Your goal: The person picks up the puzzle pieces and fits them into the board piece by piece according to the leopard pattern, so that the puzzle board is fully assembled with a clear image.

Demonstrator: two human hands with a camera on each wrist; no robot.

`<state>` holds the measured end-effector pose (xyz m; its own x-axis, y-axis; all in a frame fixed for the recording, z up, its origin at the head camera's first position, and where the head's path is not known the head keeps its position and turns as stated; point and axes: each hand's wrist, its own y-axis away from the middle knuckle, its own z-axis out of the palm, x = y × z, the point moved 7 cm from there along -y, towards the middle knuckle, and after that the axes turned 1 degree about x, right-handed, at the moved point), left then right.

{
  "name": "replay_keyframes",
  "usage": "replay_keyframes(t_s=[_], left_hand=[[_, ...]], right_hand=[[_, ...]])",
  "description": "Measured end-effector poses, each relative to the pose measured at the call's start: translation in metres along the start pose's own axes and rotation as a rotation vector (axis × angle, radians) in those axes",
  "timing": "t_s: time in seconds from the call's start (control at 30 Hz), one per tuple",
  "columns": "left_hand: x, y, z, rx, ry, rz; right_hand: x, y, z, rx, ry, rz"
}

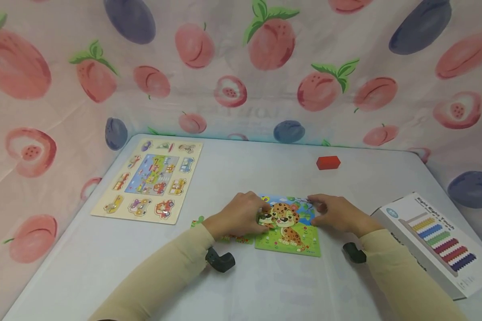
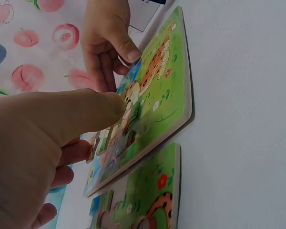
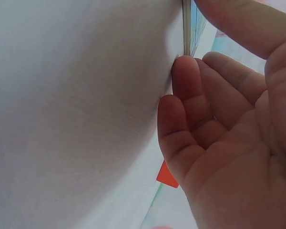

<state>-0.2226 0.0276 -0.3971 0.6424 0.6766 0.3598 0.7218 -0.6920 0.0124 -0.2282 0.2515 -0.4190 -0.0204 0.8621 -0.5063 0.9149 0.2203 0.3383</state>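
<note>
My left hand (image 1: 241,214) was over the left side of the puzzle board (image 1: 271,245), with a small piece (image 1: 266,218) pinched between thumb and fingers. The piece showed part of a spotted face, and it sat above the board's left part, beside the printed leopard. I couldn't tell whether it touched the board under it. In the left wrist view my thumb lay along the top of that piece, and the other fingers were bent below it.

My right hand (image 1: 339,214) gripped the board near its upper right corner, thumb at the right edge and fingers bent close together round the corner. The board lay on the white table (image 1: 241,165) in front of me, between my two hands. I couldn't make out whether its right edge was lifted.

Just left of it lay a second board (image 2: 164,162), green with a red flower, partly hidden under my left wrist in the head view. Farther left was a wooden vehicle puzzle (image 1: 122,195), well apart from my hands. A red block (image 1: 328,162) sat beyond my right hand, and a white box (image 1: 434,240) lay beside my right forearm. Behind the table hung a pink cloth (image 1: 184,89) printed with fruit.
</note>
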Motion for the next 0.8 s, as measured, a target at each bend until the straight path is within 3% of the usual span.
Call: replay_keyframes(t_s=[0.8], left_hand=[[0.02,-0.018,0.013,0.054,-0.041,0.033]], right_hand=[[-0.001,-0.001,-0.001,-0.003,0.011,-0.011]])
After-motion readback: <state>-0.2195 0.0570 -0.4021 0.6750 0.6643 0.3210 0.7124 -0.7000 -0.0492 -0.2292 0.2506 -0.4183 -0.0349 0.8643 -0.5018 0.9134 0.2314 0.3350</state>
